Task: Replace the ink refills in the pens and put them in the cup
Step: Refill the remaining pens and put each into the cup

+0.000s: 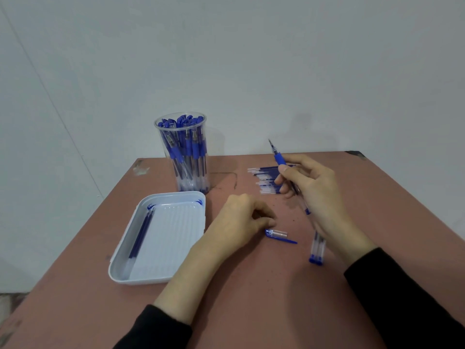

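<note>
Step in hand, as judged: capping a refilled pen before it goes to the cup.

The right hand (312, 190) grips the pen (279, 159) around mid-barrel, tip raised and angled away. The left hand (239, 217) is curled, fingertips at the closed end of the cap (276, 234) on the worktop (251, 285). Whether it already pinches the cap cannot be told.

Procedure:
- Pinch the cap by its clear sleeve, not by the thin clip.
- Align the open end with the tip and push straight along the barrel until seated.
- Keep the grip behind the blue rubber sleeve so the tip stays unobstructed.

Materials:
- Pen: clear, smooth plastic barrel, blue ribbed grip, fine metal point.
- Cap: clear tube with a slender blue clip, likely to roll or skid.
- Cup (180, 114): clear, cylindrical, upright at the far left, packed with capped pens.
- Refills (266, 180): thin blue-filled tubes in a row, partly behind the right hand.
- Tray (118, 260): white, ribbed floor, raised rim, holding old refills (141, 230) along its left wall.
- Two pens (317, 250) lie side by side, partly under the right wrist.
</note>
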Available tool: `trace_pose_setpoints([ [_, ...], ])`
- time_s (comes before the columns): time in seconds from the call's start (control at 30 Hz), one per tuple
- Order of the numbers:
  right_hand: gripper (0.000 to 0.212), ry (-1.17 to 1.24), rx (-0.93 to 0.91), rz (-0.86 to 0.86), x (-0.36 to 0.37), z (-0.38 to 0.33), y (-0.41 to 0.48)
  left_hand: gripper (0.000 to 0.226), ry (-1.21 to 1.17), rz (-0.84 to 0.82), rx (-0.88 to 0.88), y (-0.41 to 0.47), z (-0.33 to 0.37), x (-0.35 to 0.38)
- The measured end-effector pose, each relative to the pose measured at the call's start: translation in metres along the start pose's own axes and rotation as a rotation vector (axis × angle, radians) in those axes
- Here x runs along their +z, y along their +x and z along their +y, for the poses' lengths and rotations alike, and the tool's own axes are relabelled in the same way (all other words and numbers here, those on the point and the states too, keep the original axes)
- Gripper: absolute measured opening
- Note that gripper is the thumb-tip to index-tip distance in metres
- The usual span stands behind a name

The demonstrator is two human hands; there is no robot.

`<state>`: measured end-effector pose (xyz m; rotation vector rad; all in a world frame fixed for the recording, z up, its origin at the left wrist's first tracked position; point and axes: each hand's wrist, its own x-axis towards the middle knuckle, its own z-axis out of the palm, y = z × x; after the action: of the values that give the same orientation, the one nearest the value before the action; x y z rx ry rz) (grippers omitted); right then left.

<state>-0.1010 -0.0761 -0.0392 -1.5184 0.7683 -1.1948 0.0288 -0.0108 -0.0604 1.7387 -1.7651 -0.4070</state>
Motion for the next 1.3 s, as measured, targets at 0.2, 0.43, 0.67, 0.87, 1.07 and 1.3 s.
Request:
trace_pose_setpoints([
  [0.2,0.023,-0.077,-0.022,-0.050,0.000,-0.001,-0.002,0.008,-0.608,0.358,-0.098,0.005,0.000,-0.016],
  [0.43,0.026,-0.195,-0.045,-0.129,0.004,0.006,-0.004,0.012,-1.291,0.448,-0.239,0.003,-0.002,-0.031],
  [0.67,0.028,-0.267,-0.074,-0.130,0.006,0.008,-0.004,0.012,-1.295,0.428,-0.225,0.003,-0.003,-0.031],
  [0.87,0.022,-0.331,-0.116,-0.119,0.006,0.011,-0.004,0.011,-1.152,0.420,-0.170,0.001,-0.002,-0.028],
  [1.07,0.025,-0.421,-0.201,-0.081,0.005,0.009,-0.007,0.025,-1.008,0.430,-0.121,0.001,0.001,-0.025],
  [1.3,0.018,-0.369,-0.196,-0.090,0.006,0.009,-0.005,0.031,-1.061,0.421,-0.076,0.001,0.001,-0.026],
])
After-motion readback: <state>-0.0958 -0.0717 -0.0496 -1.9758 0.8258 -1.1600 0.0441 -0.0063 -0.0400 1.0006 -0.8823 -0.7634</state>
